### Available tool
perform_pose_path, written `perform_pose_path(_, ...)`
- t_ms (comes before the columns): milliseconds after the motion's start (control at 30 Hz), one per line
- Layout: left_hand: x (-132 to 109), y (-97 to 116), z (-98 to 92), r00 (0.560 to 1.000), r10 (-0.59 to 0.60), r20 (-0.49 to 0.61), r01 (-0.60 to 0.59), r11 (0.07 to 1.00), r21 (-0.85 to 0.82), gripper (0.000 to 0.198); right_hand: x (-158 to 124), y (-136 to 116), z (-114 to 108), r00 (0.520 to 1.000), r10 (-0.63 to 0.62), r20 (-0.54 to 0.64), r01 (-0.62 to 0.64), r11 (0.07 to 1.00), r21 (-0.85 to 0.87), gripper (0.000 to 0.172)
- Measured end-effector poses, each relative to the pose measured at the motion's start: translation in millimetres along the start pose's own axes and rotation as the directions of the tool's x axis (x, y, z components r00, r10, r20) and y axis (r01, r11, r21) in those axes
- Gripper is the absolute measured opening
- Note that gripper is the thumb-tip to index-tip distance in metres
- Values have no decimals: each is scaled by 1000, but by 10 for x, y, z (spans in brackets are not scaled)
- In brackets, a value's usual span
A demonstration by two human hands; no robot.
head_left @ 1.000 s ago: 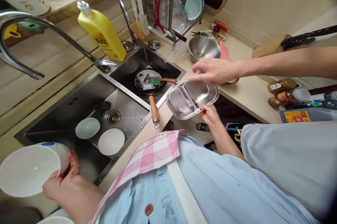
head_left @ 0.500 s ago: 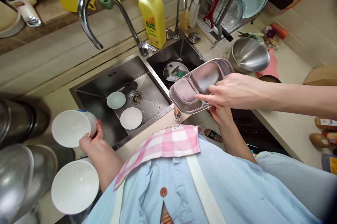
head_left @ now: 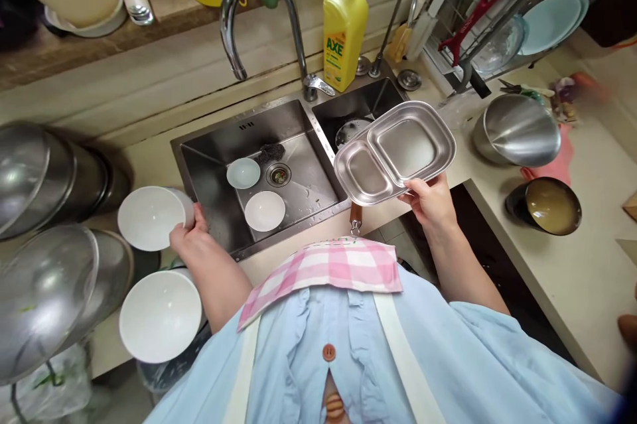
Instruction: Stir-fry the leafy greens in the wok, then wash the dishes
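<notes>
My left hand grips a white bowl by its side, tilted so its inside faces me, left of the sink. Another white bowl sits just below that hand. My right hand pinches the near rim of a metal divided tray, which has two compartments and hangs over the small basin's front edge. Inside the large sink lie a pale green bowl, a white bowl and a dark scrubber near the drain.
The tall faucet arches over the sink, with a yellow soap bottle beside it. On the right counter stand a steel bowl and a dark pot of yellowish liquid. Metal pots crowd the left. A dish rack fills the back right.
Another person's hand, which pointed over the tray from the right, has left the view. My view has shifted, and the tray is turned more upward. Both of my hands keep their holds.
</notes>
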State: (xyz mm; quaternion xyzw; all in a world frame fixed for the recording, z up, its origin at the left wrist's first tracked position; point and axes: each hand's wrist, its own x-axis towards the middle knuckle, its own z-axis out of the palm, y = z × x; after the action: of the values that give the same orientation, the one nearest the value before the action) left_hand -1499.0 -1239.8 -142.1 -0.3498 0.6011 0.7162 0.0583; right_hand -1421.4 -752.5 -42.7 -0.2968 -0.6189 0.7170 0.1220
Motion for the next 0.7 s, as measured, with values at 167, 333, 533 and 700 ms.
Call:
perform_pose_path(167, 50, 86, 22, 973, -134, -188, 95, 975, -200, 44, 176, 39, 138, 993, 113, 46, -114, 993, 28, 60)
perform_pose_path(333, 190, 113, 50, 942, -102, -320, 52, 985, -163, 47, 263, 76, 323, 976, 206, 74, -209, 977, 35, 59)
perform_pose_path(533, 378, 135, 44, 891, -116, -439, 1, 967, -253, 55, 286, 141, 563, 967, 236, 99, -243, 968, 59, 55)
perform_pose_path(700, 527, 159, 57, 858, -102, -504, -39, 964, -262, 51, 341, 244, 687, 940, 315, 133, -326, 943, 69, 55)
